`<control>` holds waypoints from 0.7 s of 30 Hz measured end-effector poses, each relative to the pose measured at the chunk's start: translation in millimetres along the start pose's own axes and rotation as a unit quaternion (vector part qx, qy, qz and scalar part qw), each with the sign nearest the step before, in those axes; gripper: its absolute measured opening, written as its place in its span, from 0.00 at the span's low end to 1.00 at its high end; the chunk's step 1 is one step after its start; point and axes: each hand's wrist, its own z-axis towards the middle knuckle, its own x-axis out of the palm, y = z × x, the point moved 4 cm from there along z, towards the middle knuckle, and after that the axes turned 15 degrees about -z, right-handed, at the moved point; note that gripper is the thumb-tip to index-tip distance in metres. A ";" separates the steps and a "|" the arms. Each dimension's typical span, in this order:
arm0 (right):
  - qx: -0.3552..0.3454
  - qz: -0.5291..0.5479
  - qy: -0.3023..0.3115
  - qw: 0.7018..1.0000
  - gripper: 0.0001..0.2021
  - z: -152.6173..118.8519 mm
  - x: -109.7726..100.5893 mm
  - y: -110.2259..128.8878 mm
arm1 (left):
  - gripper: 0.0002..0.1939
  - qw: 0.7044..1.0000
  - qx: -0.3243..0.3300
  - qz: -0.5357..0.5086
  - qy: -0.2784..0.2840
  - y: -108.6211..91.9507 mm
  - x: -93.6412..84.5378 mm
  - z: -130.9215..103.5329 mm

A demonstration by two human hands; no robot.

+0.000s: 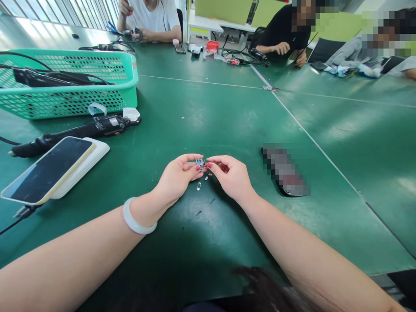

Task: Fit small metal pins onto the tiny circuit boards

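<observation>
Your inventory, by material: small part pinched between your left hand and right hand — grey, metallic-looking. Bangle on your left wrist — smooth, pale, glossy, like stone or glass. Table — green mat, semi-matt with soft sheen. Basket — perforated turquoise plastic. Phone — glossy glass screen. Electric screwdriver — matt black plastic.

You're working in bright daylight from the windows at upper left, which throws pale glare across the green table. Wide-angle distortion bends the edges, your hands cast only soft shadows, and several patches are pixelated.
</observation>
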 end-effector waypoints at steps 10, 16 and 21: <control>0.034 0.103 0.043 0.993 0.07 1.1 4.2 -1.6 | 0.16 0.997 0.015 0.056 0.059 1.9 -0.4 -0.3; 0.007 0.072 0.030 0.997 0.06 1.5 -0.1 1.8 | 0.16 0.992 0.027 0.101 0.065 0.7 0.7 -2.1; -0.007 0.043 0.027 0.999 0.05 0.9 -2.3 4.5 | 0.15 0.987 0.046 0.141 0.062 -1.7 0.8 -3.8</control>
